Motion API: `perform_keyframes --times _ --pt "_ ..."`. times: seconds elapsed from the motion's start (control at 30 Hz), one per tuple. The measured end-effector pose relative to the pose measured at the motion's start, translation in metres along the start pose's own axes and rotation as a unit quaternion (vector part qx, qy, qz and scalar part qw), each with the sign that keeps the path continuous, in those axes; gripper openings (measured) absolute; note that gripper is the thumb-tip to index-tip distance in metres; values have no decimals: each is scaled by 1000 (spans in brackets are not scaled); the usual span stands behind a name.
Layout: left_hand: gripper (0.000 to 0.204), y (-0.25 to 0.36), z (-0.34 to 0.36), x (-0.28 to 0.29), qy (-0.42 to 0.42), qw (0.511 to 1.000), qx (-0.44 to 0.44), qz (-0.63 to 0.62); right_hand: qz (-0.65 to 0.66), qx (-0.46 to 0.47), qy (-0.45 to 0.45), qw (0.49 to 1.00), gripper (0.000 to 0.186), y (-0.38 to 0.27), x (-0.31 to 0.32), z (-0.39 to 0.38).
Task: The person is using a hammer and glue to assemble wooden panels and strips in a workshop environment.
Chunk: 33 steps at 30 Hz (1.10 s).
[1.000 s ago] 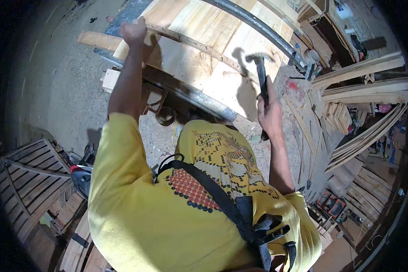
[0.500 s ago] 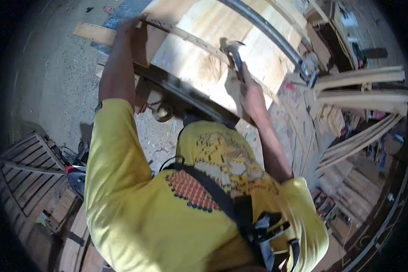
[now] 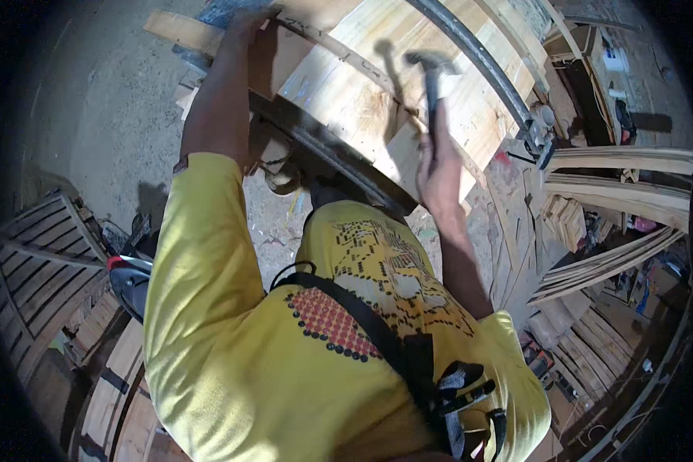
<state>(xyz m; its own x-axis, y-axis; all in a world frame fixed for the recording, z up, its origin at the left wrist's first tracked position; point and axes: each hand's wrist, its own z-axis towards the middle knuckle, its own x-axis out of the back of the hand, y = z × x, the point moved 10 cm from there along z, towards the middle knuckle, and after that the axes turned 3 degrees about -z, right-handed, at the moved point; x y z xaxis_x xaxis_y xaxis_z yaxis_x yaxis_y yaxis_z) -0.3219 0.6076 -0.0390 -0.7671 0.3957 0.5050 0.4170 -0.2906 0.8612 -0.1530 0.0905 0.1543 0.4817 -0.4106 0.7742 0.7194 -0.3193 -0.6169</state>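
Observation:
My right hand is closed around the handle of a claw hammer. The hammer's head is held above a pale wooden panel, and its shadow falls on the boards apart from it. A narrow wooden strip with dark marks lies across the panel. At the strip's far left end, my left hand is closed on it, its fingers partly lost in shadow. A long metal bar clamp crosses the panel's far side, and another metal bar runs along the near edge.
Stacked wooden strips stand at the right, with smaller offcuts beside them. A slatted wooden frame is at the left. Below the panel's near edge sits a round object. A board end sticks out at far left.
The hammer has risen off the panel, and its shadow is now farther from its head. My left hand stays at the strip's end. The whole view has shifted slightly.

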Motion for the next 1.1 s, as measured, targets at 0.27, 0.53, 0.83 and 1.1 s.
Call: perform_keyframes --times 0.27,0.53,0.83,1.1 --pt "61 26 -11 -34 -12 998 54 15 -87 -99 -134 982 68 51 -44 -19" --pt "56 -26 -7 -16 45 996 74 -30 154 96 150 972 68 -102 71 75" --pt "51 -9 -38 6 126 980 14 -155 45 -20 -202 978 53 -48 -110 94" --pt "60 -4 -36 -4 15 977 204 59 80 224 132 962 55 -87 -47 85"
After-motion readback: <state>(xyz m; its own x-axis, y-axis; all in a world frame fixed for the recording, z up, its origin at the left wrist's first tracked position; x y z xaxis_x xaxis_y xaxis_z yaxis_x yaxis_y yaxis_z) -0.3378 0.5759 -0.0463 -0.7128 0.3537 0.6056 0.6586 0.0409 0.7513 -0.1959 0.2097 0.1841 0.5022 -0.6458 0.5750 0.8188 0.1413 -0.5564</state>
